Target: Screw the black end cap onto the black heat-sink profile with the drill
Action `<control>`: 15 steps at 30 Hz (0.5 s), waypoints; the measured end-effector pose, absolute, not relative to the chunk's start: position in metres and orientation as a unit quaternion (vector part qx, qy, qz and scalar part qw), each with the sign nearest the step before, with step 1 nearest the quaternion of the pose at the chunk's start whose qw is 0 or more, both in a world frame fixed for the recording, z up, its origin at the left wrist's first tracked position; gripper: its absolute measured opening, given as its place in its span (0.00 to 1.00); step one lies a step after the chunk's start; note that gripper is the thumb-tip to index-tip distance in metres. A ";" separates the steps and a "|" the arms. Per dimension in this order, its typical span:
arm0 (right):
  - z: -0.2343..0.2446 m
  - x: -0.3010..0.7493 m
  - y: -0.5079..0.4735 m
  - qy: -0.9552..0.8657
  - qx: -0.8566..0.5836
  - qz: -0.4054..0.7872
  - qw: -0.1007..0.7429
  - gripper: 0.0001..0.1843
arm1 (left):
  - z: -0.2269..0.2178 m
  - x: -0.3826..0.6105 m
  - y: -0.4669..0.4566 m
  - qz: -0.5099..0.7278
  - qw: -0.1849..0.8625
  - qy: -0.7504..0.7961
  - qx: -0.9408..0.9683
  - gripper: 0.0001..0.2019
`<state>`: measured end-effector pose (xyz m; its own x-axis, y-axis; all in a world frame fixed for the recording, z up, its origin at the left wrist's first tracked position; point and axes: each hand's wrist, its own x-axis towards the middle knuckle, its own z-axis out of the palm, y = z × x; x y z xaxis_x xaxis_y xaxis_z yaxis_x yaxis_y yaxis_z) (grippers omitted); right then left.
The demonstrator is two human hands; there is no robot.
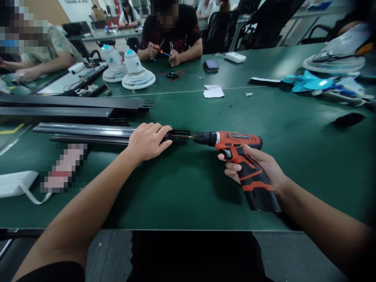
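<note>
My right hand (pixel 268 166) is wrapped round the handle of an orange and black cordless drill (pixel 239 140), its index finger by the trigger. The drill lies level in the air, chuck to the left. Its bit meets or nearly meets the slotted end of a long black panel (pixel 85 128); exact contact is too small to tell. My left hand (pixel 149 141) is closed over that panel near the slotted end, thumb on the near side. The fingers hide part of the panel beneath them. The panel stretches left along the green table (pixel 182 196).
More long black panels (pixel 58 102) lie behind at left. Nearer are a blurred phone-like object (pixel 66 166) and a white item with a strap (pixel 17 183). White fan bases (pixel 136 72), paper (pixel 214 92) and blue fan blades (pixel 308 81) lie farther back. A co-worker opposite holds a screwdriver (pixel 160 50).
</note>
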<state>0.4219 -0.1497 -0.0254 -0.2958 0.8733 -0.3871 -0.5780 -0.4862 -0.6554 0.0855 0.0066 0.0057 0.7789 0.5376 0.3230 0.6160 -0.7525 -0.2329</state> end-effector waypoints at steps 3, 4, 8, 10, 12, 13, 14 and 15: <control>-0.025 0.422 -0.150 -0.195 -0.369 0.787 0.455 0.25 | 0.005 0.085 0.007 -0.128 0.167 -0.304 -0.929 0.27; -0.025 0.423 -0.150 -0.189 -0.369 0.791 0.450 0.25 | 0.005 0.084 0.007 -0.130 0.169 -0.303 -0.929 0.27; -0.021 0.423 -0.151 -0.165 -0.361 0.807 0.438 0.27 | 0.005 0.084 0.006 -0.134 0.167 -0.303 -0.929 0.28; -0.020 0.423 -0.150 -0.156 -0.357 0.814 0.431 0.28 | 0.005 0.084 0.006 -0.134 0.164 -0.306 -0.928 0.28; -0.020 0.423 -0.150 -0.152 -0.355 0.816 0.430 0.29 | 0.005 0.085 0.006 -0.133 0.164 -0.309 -0.927 0.28; -0.020 0.422 -0.150 -0.152 -0.354 0.816 0.430 0.28 | 0.005 0.085 0.006 -0.133 0.165 -0.309 -0.927 0.27; -0.021 0.422 -0.150 -0.152 -0.354 0.815 0.433 0.28 | 0.005 0.085 0.005 -0.132 0.167 -0.309 -0.927 0.27; -0.021 0.422 -0.150 -0.152 -0.353 0.815 0.434 0.27 | 0.005 0.085 0.005 -0.132 0.169 -0.309 -0.927 0.27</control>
<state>0.4222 -0.1502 -0.0213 -0.3738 0.8146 -0.4435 -0.6002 -0.5770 -0.5539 0.0849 0.0054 0.0054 0.7745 0.5281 0.3481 0.6169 -0.7522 -0.2315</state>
